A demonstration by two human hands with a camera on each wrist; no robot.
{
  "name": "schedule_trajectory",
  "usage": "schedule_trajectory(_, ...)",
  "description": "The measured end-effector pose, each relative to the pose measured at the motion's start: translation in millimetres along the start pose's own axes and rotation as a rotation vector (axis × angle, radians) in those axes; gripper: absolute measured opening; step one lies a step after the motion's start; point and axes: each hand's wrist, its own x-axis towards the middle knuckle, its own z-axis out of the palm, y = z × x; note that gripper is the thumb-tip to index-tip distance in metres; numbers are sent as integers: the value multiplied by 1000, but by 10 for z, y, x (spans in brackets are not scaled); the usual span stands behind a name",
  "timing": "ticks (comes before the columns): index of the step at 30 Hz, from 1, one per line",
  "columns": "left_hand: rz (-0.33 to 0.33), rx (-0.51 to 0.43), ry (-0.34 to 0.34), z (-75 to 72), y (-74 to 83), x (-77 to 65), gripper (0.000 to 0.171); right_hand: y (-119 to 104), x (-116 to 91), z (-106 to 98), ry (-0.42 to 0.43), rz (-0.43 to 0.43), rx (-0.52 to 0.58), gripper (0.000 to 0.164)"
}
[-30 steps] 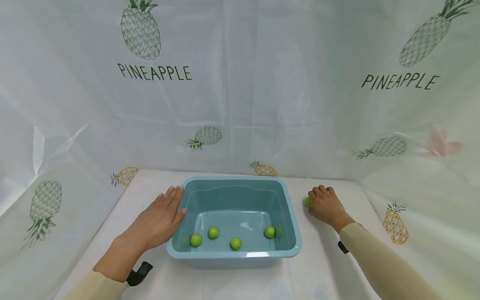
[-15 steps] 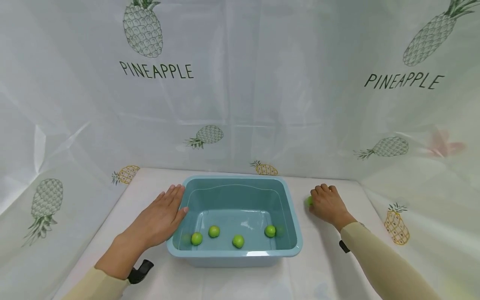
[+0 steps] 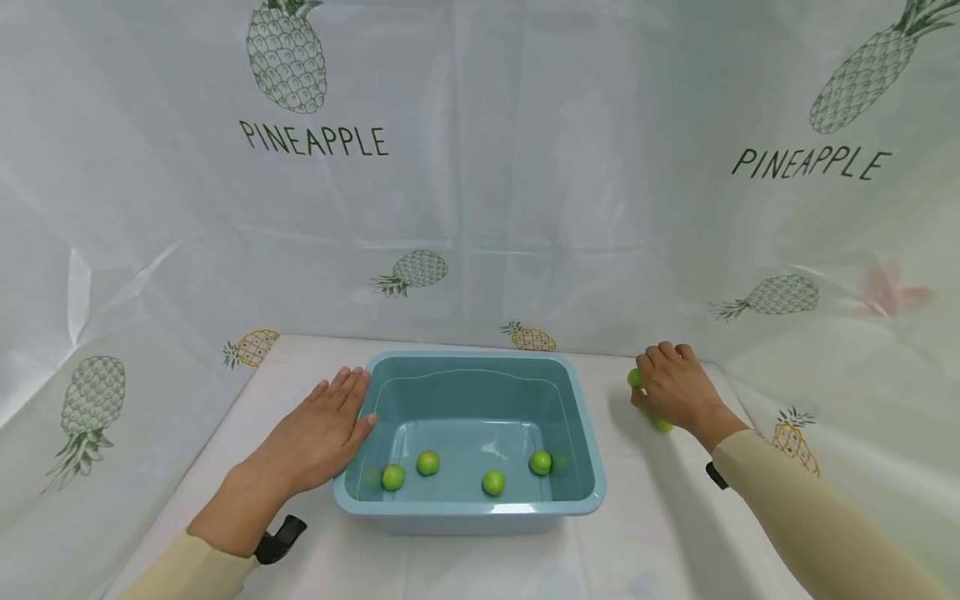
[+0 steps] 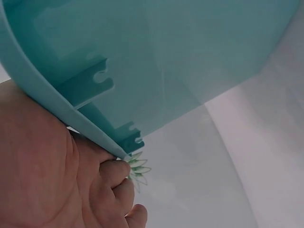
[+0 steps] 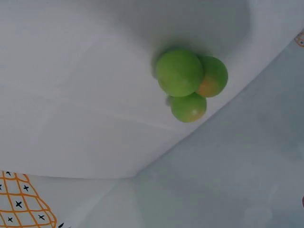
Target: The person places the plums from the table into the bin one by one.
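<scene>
A light-blue plastic basin [image 3: 468,510] stands mid-table in the head view, with several small round green limes inside, one of them a lime [image 3: 492,482] near its front. My left hand [image 3: 315,437] rests flat along the basin's left rim, fingers straight and thumb over the edge. Its palm lies against the outside of the rim [image 4: 71,114] in the left wrist view. On the right, my right hand [image 3: 681,387] holds a lime [image 3: 636,378] between thumb and curled fingers. Another lime [image 3: 662,423] shows beneath that hand. The right wrist view has three limes clustered on the tabletop, the biggest-looking lime [image 5: 179,72] foremost; no fingers appear there.
A white cloth covers the table [image 3: 622,533]. Behind and at both sides hangs a whitish sheet [image 3: 555,208] printed with pineapples, reaching down to the table's far edge. The right forearm's sleeve [image 3: 802,508] crosses the table's right side.
My right hand has moved up, away from me and slightly right, the lime moving with it; another lime now shows beneath. Inside the basin one lime has rolled right. The left hand stays put.
</scene>
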Motion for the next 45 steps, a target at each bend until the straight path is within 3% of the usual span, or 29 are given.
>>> schedule_trajectory(14,10,42,6,-2,50,40,68,-17,194,-412,221,-99,2,40)
schedule_trajectory(22,15,49,14,33,43,41,68,-109,494,-805,380,-133,93,35)
schedule_trajectory(27,9,35,12,38,32,16,69,-329,698,-1101,352,-179,150,37)
schedule_trajectory(31,1,21,7,35,32,-3,69,-585,811,-1210,329,-255,209,36)
schedule_trajectory(38,-10,13,4,39,22,-5,69,-1051,901,-1155,248,-360,236,34)
schedule_trajectory(45,-10,11,4,48,20,3,70,-1346,936,-1049,211,-423,227,34)
